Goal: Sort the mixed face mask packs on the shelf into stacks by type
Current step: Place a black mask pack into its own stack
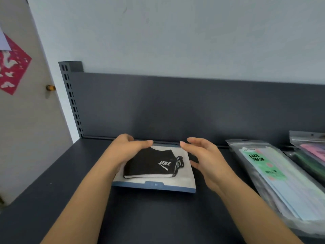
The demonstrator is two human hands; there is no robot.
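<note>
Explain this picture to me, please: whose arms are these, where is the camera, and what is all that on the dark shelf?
No machine here: these are a person's two bare arms, seen by a wide-angle camera worn on the head, looking forward and down. That is why the arms enter from the bottom edge.

The dark shelf stands against a pale wall. In the middle lies a flat pack holding a black cloth mask with white lettering. The left hand rests on that pack's left side; the right hand hovers open beside its right edge, not gripping.

On the right lies a clear pack of pastel masks labelled FACE MASK. Behind it more clear packs show pink and dark green masks. The person is sorting them by type.
</note>
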